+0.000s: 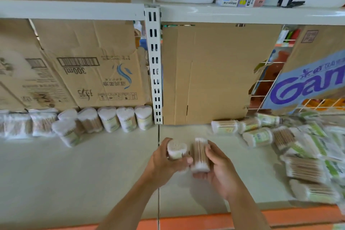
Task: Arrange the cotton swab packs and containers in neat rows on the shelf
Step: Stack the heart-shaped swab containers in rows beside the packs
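Note:
My left hand (162,162) grips a round cotton swab container (176,149) with its white tips facing up. Beside it my right hand (219,170) holds a second swab container (200,155) lengthwise, wooden sticks showing. Both hands hover over the middle of the pale shelf (93,173). At the back left stands a row of upright swab containers (119,118), with bagged swab packs (24,124) at its left end. On the right lies a loose heap of containers (257,136) and flat swab packs (306,170), lying on their sides.
Cardboard sheets (211,73) line the shelf's back. A slotted white upright (155,65) divides the two bays. An orange strip (196,220) runs along the shelf's front edge. The shelf above (242,16) carries white bottles and boxes. A wire grid (270,84) shows at the back right.

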